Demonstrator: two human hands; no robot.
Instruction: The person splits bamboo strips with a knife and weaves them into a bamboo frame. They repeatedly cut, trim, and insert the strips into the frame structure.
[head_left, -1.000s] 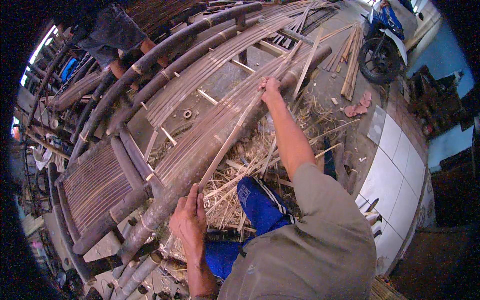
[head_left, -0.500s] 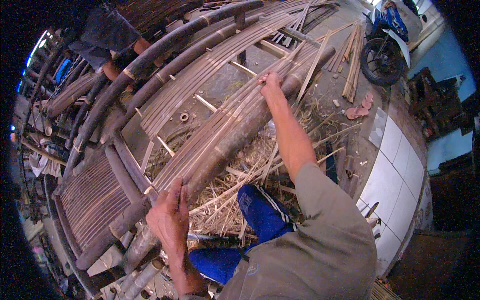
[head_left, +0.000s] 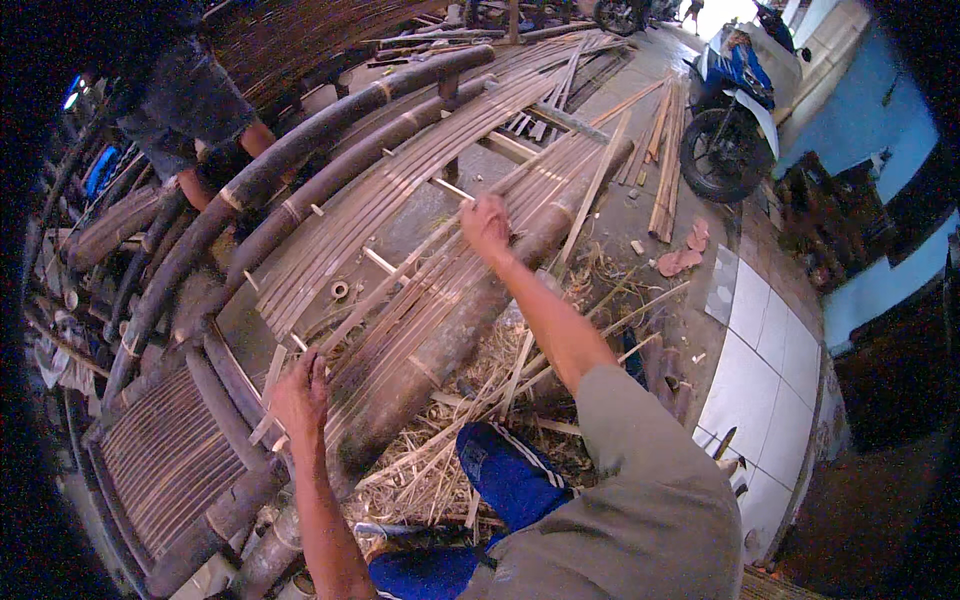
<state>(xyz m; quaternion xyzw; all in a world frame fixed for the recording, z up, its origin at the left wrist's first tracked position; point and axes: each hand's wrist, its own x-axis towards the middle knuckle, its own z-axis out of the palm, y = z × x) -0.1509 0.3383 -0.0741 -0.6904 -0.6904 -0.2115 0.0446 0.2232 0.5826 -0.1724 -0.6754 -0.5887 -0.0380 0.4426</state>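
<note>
A long bamboo strip [head_left: 392,283] slants across the gap in a bamboo bench frame. My left hand [head_left: 299,396] pinches its near end. Farther along, my right hand [head_left: 487,228] closes around the same strip. Several bamboo slats [head_left: 425,308] lie side by side to its right, beside a thick dark bamboo pole [head_left: 440,345]. Another row of slats [head_left: 350,235] lies on the gap's far side. Pale crosspieces [head_left: 379,262] show in the gap between the two rows. The exact grip of my right fingers is partly hidden.
Bamboo shavings and offcuts [head_left: 430,440] cover the floor by my blue-trousered knees. Loose strips [head_left: 668,165] lie farther off, near a parked motorbike [head_left: 730,120]. Pink sandals [head_left: 685,252] and a knife [head_left: 724,443] lie to the right. Another person [head_left: 195,110] is at the upper left.
Both hands have moved left, away from the thick pole. The strip they hold is now apart from the near row and over the gap. The view has shifted slightly.
</note>
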